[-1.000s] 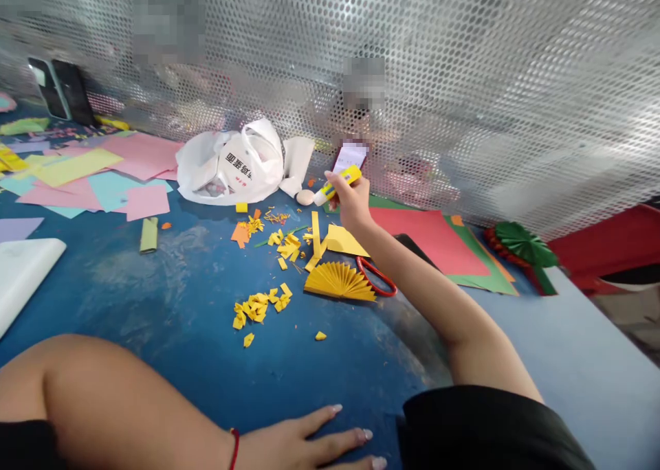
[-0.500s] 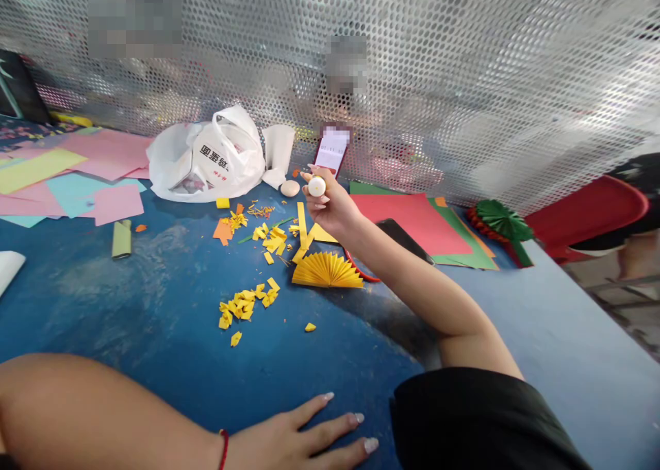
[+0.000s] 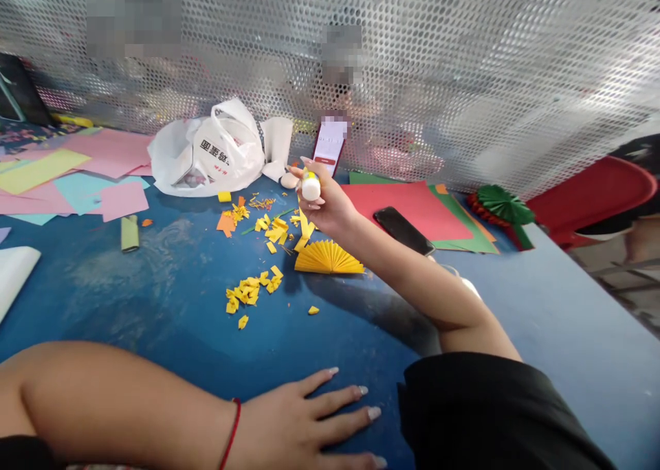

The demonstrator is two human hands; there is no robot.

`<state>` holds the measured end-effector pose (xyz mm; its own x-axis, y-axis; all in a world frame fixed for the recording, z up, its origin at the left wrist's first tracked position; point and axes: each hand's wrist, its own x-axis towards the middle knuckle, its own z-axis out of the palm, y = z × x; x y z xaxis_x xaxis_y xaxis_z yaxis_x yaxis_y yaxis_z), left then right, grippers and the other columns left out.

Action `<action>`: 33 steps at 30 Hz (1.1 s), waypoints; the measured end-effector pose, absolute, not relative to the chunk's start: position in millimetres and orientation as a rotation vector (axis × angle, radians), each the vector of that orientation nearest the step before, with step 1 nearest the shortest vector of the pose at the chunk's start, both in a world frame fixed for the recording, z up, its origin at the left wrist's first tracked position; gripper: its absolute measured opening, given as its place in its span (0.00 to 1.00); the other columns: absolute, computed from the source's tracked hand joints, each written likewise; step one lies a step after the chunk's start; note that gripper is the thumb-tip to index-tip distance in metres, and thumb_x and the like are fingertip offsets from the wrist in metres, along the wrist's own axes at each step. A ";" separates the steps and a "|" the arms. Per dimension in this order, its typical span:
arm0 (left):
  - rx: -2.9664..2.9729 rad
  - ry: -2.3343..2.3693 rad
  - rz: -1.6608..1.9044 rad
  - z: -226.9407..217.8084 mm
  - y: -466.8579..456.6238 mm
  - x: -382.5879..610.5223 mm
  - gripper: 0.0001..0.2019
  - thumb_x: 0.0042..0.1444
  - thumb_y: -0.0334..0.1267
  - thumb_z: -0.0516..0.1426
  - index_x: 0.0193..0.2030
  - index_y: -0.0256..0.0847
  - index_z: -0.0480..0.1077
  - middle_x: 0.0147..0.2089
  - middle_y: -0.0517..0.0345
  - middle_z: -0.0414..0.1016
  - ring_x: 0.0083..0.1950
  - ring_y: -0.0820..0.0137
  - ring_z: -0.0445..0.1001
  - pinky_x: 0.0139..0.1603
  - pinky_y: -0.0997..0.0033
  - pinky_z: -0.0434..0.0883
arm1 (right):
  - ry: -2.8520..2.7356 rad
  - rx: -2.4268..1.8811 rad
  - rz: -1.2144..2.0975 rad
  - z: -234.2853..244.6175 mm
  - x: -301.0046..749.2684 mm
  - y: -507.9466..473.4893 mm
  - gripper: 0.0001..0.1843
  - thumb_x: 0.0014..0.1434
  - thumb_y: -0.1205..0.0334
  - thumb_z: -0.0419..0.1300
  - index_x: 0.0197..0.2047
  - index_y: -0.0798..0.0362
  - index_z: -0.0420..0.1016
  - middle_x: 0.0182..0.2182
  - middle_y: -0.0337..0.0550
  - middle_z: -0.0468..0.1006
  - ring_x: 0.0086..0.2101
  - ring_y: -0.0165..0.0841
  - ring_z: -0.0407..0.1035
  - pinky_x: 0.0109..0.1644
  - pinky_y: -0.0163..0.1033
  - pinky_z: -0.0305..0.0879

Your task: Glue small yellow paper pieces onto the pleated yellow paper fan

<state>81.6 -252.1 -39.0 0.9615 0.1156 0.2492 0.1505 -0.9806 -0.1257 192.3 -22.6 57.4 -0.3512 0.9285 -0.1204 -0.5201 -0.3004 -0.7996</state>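
My right hand [image 3: 330, 205] is raised above the blue table [image 3: 175, 305], closed around a yellow glue stick [image 3: 311, 184] whose white end points toward me. Just below and in front of that hand lies a folded yellow paper fan [image 3: 328, 258]. Yellow paper scraps [image 3: 252, 290] are scattered left of the fan. My left hand [image 3: 304, 425] rests flat on the table at the near edge, fingers spread, holding nothing. A red string circles its wrist.
A white plastic bag [image 3: 209, 155] sits at the back by the perforated metal screen [image 3: 464, 78]. Coloured paper sheets [image 3: 77, 178] lie far left; red and green sheets [image 3: 417, 209] with a black phone [image 3: 403, 230] lie right. A green paper fan [image 3: 502, 205] lies further right. A phone [image 3: 328, 143] leans against the screen.
My right hand has turned the glue stick from lying sideways to end-on and drawn it slightly nearer and left. The red scissors handle by the fan is now hidden behind my arm.
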 end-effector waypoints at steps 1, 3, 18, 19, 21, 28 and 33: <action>-3.018 -0.182 -0.315 -33.2 -250.7 79.9 0.26 0.70 0.45 0.45 0.74 0.50 0.53 0.74 0.55 0.55 0.73 0.62 0.58 0.69 0.57 0.65 | -0.840 -0.744 1.795 56.8 191.2 -26.0 0.12 0.62 0.53 0.63 0.35 0.52 0.69 0.16 0.27 0.64 0.13 0.17 0.45 0.13 0.25 0.42; -3.128 -0.135 -0.251 -24.5 -249.2 77.2 0.32 0.66 0.44 0.50 0.75 0.44 0.50 0.75 0.48 0.51 0.74 0.58 0.55 0.70 0.53 0.63 | -0.885 -0.758 1.723 55.8 190.6 -36.4 0.13 0.59 0.52 0.67 0.35 0.51 0.71 0.18 0.28 0.66 0.14 0.17 0.49 0.14 0.26 0.46; -2.891 -0.754 -0.684 -0.1 -212.2 57.4 0.10 0.68 0.34 0.53 0.40 0.37 0.75 0.26 0.61 0.66 0.28 0.70 0.62 0.33 0.67 0.55 | -1.783 -0.620 0.637 -17.7 264.9 -153.6 0.11 0.65 0.47 0.58 0.42 0.43 0.74 0.38 0.40 0.80 0.41 0.37 0.76 0.48 0.46 0.74; -2.853 -0.773 -0.658 -2.7 -208.7 56.5 0.09 0.68 0.34 0.53 0.42 0.37 0.75 0.26 0.61 0.67 0.28 0.70 0.62 0.34 0.68 0.55 | -1.797 -0.602 0.594 -25.2 268.3 -152.7 0.10 0.66 0.47 0.57 0.42 0.43 0.73 0.37 0.40 0.80 0.40 0.37 0.77 0.48 0.46 0.74; -2.801 -0.791 -0.657 -9.5 -203.4 56.2 0.10 0.69 0.35 0.52 0.46 0.36 0.75 0.26 0.61 0.69 0.29 0.70 0.62 0.35 0.67 0.55 | -1.846 -0.561 0.559 -37.3 272.7 -149.9 0.09 0.67 0.50 0.55 0.42 0.44 0.72 0.36 0.41 0.80 0.38 0.36 0.76 0.46 0.46 0.74; -2.679 -0.759 -0.546 -16.9 -196.3 54.9 0.13 0.68 0.36 0.52 0.53 0.36 0.74 0.23 0.60 0.67 0.32 0.64 0.60 0.33 0.62 0.53 | -2.041 -0.558 0.512 -43.5 279.1 -146.9 0.10 0.64 0.51 0.57 0.41 0.48 0.71 0.36 0.43 0.77 0.37 0.36 0.73 0.43 0.45 0.72; -2.681 -0.735 -0.445 -17.5 -196.1 53.9 0.12 0.67 0.34 0.53 0.53 0.37 0.74 0.23 0.62 0.66 0.32 0.64 0.60 0.34 0.62 0.55 | -1.981 -0.732 0.769 -37.7 279.6 -150.5 0.16 0.61 0.43 0.62 0.36 0.48 0.74 0.34 0.42 0.76 0.37 0.37 0.73 0.46 0.46 0.71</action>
